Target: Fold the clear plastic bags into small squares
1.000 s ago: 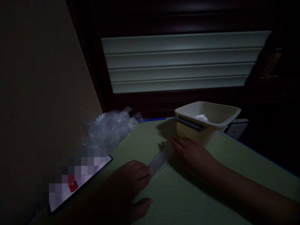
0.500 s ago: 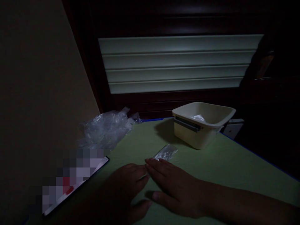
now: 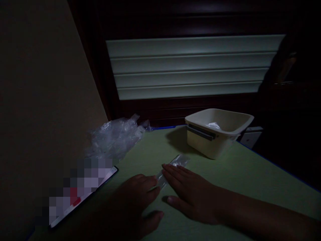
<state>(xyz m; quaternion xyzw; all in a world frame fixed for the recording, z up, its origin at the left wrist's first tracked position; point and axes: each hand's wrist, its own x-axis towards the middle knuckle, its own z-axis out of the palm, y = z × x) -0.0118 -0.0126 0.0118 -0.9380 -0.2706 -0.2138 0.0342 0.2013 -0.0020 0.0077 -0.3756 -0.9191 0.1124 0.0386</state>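
Observation:
A flat strip of clear plastic, looking like a folded plastic bag, lies on the green tabletop between my hands. My right hand rests flat across the strip, its fingers stretched out and the thumb apart. At the strip's near left edge is my left hand, fingertips touching or nearly touching the plastic, thumb spread away. The left palm is dark and partly hidden. Beyond my right fingers the strip's far end pokes out, crinkled and shiny.
A cream plastic bin with a grey handle stands at the back right, some clear plastic inside. Crumpled clear plastic bags are heaped at the back left. A tablet or phone, its screen blurred out, lies at the left. A slatted panel rises behind.
My right hand has slid slightly up and right along the plastic strip, uncovering more of it between the hands. My left hand has stayed nearly in place.

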